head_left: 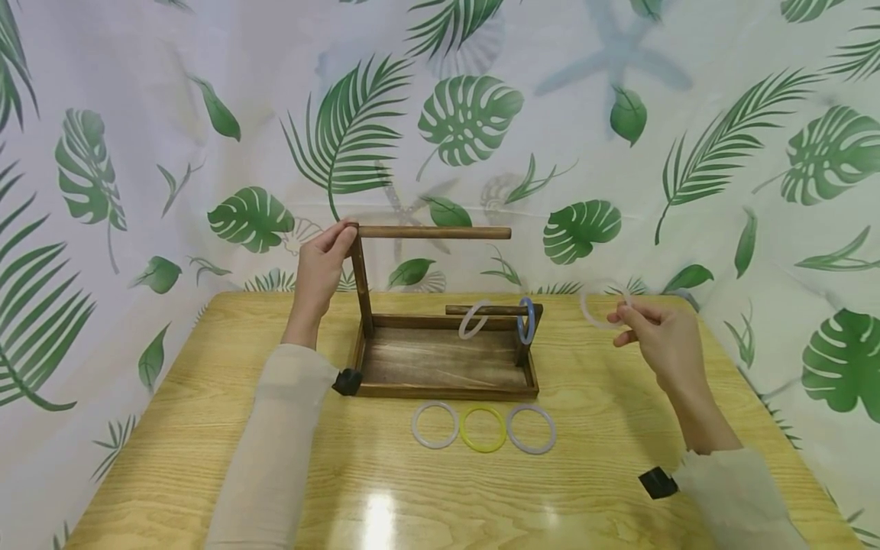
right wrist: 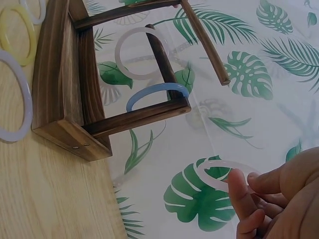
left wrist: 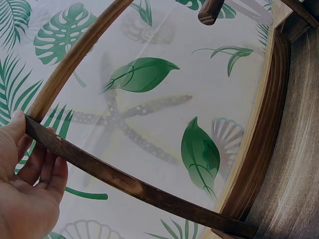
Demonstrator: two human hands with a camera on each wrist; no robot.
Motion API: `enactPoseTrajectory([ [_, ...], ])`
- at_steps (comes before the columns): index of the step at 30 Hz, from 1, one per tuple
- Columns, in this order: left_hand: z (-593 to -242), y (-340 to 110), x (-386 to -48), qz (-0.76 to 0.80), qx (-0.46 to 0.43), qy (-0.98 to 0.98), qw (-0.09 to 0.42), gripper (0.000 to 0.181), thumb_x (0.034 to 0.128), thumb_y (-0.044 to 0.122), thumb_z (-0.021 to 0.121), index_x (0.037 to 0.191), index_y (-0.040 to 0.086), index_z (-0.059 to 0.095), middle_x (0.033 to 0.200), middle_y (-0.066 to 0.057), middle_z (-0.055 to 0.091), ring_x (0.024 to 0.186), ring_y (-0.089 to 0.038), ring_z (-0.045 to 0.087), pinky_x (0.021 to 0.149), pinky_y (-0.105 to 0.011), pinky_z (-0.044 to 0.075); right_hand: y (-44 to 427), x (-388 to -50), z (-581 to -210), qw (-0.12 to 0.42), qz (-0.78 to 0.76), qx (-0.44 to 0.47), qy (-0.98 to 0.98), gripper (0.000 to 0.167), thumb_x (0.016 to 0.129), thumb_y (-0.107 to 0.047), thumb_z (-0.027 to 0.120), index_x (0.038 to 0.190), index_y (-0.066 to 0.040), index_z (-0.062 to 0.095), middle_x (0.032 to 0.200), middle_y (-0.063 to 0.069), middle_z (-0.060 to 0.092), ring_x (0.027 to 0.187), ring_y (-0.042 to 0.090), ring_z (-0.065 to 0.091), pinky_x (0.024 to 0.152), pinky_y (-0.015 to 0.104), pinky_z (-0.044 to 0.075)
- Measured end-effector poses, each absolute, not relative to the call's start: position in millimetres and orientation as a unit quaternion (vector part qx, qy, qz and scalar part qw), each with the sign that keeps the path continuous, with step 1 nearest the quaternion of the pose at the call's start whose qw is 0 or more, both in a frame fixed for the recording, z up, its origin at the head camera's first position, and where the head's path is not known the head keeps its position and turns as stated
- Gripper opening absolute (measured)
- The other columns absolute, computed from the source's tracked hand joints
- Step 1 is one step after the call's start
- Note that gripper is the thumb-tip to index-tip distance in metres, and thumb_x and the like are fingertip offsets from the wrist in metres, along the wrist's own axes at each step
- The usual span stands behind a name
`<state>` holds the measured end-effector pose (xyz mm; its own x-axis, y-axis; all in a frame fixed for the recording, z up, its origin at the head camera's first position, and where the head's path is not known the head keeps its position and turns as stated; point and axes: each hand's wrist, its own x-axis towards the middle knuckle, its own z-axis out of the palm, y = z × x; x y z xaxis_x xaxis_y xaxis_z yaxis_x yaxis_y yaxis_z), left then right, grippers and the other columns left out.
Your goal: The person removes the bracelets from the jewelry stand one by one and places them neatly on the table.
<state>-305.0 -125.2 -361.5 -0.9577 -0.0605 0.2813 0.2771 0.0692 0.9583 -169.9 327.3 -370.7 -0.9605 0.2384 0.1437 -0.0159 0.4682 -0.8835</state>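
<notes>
A dark wooden rack (head_left: 443,394) stands on the table, with a long upper rod (head_left: 440,232) and a shorter lower rod (head_left: 498,310). My left hand (head_left: 318,271) pinches the top corner of its tall left post (head_left: 364,298). Off to the right, my right hand (head_left: 670,347) holds a translucent whitish ring (right wrist: 209,181) between thumb and fingers, apart from the rack. Around the lower rod hang a pale ring (head_left: 464,331) near the free end and a blue ring (head_left: 532,325) by the short post (head_left: 522,353). Nothing hangs on the upper rod.
In front of the rack lie a whitish ring (head_left: 415,431), a yellow ring (head_left: 482,451) and a pale lilac ring (head_left: 530,451), side by side on the wooden table (head_left: 584,489). Behind the table hangs a leaf-patterned cloth (head_left: 275,145).
</notes>
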Motion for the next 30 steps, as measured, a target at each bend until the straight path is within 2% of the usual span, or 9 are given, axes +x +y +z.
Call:
enactPoseTrajectory([
  [2,-362,-125,-305,-0.679,-0.074,-0.720,0.124,0.045,0.1064,0.028,0.062,0.145,0.003,0.060,0.144,-0.014,0.060,0.125,-0.032,0.063,0.110,-0.035,0.047,328,-168,-371,0.122,0.502,-0.071,-0.853,0.046,0.107,-0.029,0.061,0.128,0.011,0.067,0.089,-0.018,0.075,0.065,0.010,0.072,0.077,0.006,0.049],
  [4,-362,-125,-305,-0.679,-0.075,-0.720,0.123,0.046,0.1065,0.028,0.062,0.145,0.003,0.060,0.145,-0.013,0.060,0.126,-0.031,0.062,0.111,-0.034,0.047,328,-166,-370,0.119,0.496,-0.077,-0.857,0.047,0.106,-0.031,0.062,0.128,0.010,0.068,0.088,-0.019,0.075,0.065,0.010,0.072,0.062,0.007,0.046],
  [11,-361,-125,-304,-0.680,-0.078,-0.718,0.124,0.045,0.1067,0.028,0.062,0.145,0.003,0.060,0.145,-0.013,0.060,0.126,-0.031,0.062,0.110,-0.035,0.047,329,-161,-372,0.122,0.502,-0.071,-0.853,0.044,0.106,-0.026,0.062,0.127,0.013,0.066,0.089,-0.016,0.075,0.064,0.010,0.072,0.068,0.011,0.053],
  [12,-361,-125,-304,-0.680,-0.078,-0.718,0.124,0.045,0.1066,0.028,0.062,0.144,0.003,0.060,0.145,-0.013,0.060,0.126,-0.031,0.063,0.110,-0.035,0.047,330,-161,-372,0.126,0.502,-0.069,-0.853,0.043,0.107,-0.025,0.061,0.127,0.013,0.066,0.088,-0.016,0.074,0.063,0.010,0.072,0.063,0.013,0.053],
  [16,-361,-124,-305,-0.681,-0.078,-0.717,0.127,0.044,0.1065,0.027,0.062,0.143,0.003,0.061,0.144,-0.013,0.061,0.125,-0.031,0.063,0.109,-0.034,0.048,332,-158,-374,0.128,0.494,-0.070,-0.857,0.042,0.107,-0.024,0.061,0.129,0.012,0.066,0.086,-0.022,0.072,0.063,0.008,0.071,0.039,0.021,0.039],
  [18,-361,-124,-306,-0.680,-0.078,-0.718,0.128,0.044,0.1066,0.027,0.062,0.143,0.003,0.061,0.144,-0.013,0.061,0.125,-0.032,0.063,0.109,-0.034,0.048,333,-156,-374,0.125,0.489,-0.072,-0.860,0.044,0.107,-0.026,0.060,0.130,0.011,0.066,0.087,-0.022,0.072,0.063,0.007,0.071,0.036,0.025,0.031],
  [21,-361,-123,-306,-0.679,-0.078,-0.719,0.129,0.044,0.1066,0.027,0.062,0.144,0.002,0.061,0.144,-0.013,0.060,0.125,-0.032,0.063,0.109,-0.034,0.048,335,-154,-376,0.119,0.479,-0.074,-0.866,0.046,0.107,-0.029,0.060,0.131,0.010,0.065,0.091,-0.018,0.075,0.065,0.008,0.071,0.046,0.017,0.040],
  [25,-360,-123,-305,-0.679,-0.077,-0.719,0.128,0.044,0.1066,0.027,0.062,0.144,0.003,0.060,0.145,-0.013,0.060,0.126,-0.031,0.063,0.109,-0.034,0.048,336,-150,-377,0.110,0.470,-0.080,-0.872,0.049,0.107,-0.033,0.059,0.132,0.008,0.065,0.096,-0.012,0.077,0.068,0.010,0.072,0.073,0.008,0.048],
  [30,-361,-124,-305,-0.678,-0.075,-0.720,0.125,0.046,0.1066,0.027,0.062,0.144,0.002,0.060,0.146,-0.012,0.059,0.128,-0.031,0.062,0.111,-0.034,0.046,337,-147,-379,0.100,0.470,-0.084,-0.873,0.050,0.107,-0.035,0.059,0.134,0.007,0.065,0.099,-0.008,0.078,0.069,0.011,0.073,0.075,0.006,0.045],
])
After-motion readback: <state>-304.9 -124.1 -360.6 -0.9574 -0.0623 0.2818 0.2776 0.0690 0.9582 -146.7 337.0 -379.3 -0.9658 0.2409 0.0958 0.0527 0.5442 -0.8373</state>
